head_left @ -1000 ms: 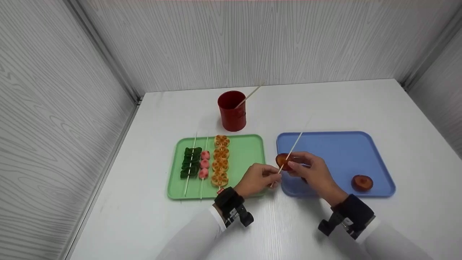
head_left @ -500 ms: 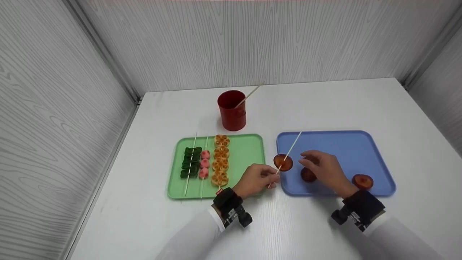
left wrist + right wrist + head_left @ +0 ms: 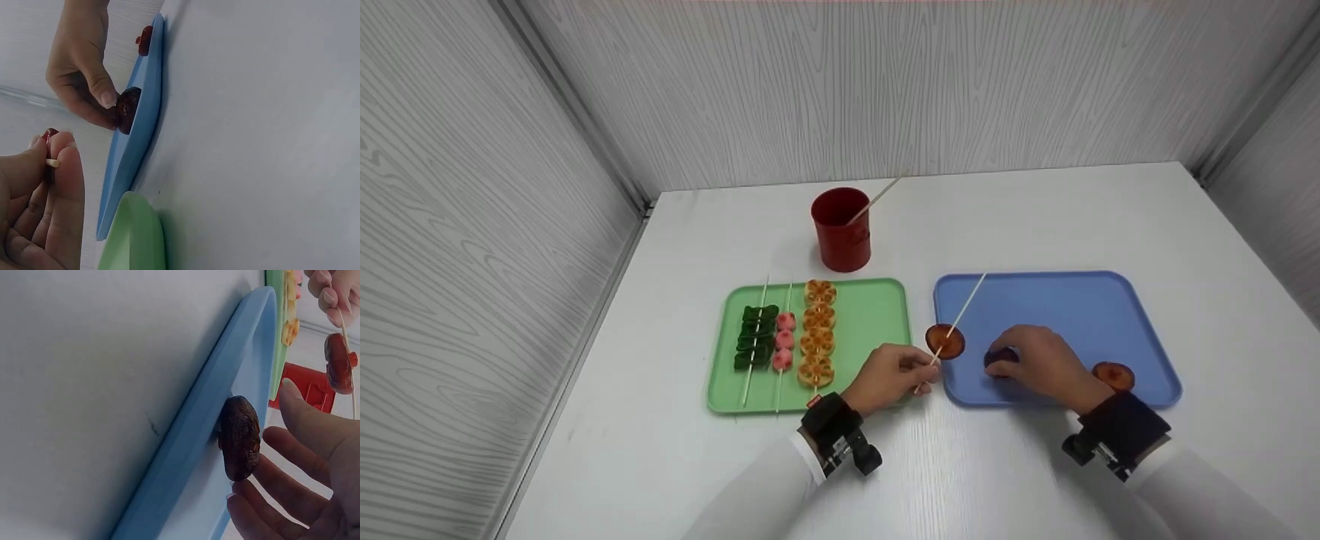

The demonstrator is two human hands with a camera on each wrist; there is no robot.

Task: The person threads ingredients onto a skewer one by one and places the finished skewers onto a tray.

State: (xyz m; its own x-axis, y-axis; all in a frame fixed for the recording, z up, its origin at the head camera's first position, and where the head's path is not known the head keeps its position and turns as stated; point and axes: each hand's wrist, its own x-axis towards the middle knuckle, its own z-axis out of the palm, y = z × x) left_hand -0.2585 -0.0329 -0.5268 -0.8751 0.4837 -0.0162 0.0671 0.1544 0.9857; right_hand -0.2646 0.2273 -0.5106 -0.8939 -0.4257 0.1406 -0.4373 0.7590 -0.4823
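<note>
My left hand (image 3: pixel 891 379) pinches a thin wooden skewer (image 3: pixel 969 301) near its lower end. One brown mushroom (image 3: pixel 945 342) is threaded on the skewer, just above the fingers, stem side showing. Over the blue tray (image 3: pixel 1065 300), my right hand (image 3: pixel 1039 366) is lowered around a dark mushroom (image 3: pixel 241 437) lying cap up near the tray's front edge. In the right wrist view its fingers reach the mushroom's side while the thumb (image 3: pixel 292 396) stands apart from it. Another mushroom (image 3: pixel 1114 376) lies stem up at the tray's right front corner, partly behind the wrist.
A green tray (image 3: pixel 874 315) at left bears three loaded skewers: dark green folded pieces (image 3: pixel 756 337), pink balls (image 3: pixel 784 340) and orange-topped round slices (image 3: pixel 817 342). Behind stands a red cup (image 3: pixel 844 244) with a skewer leaning in it. Grey panels (image 3: pixel 885 90) wall the table.
My right hand has let go of the mushroom on the skewer and moved right and down to the mushroom on the blue tray. My left hand keeps its grip on the skewer, nearly still.
</note>
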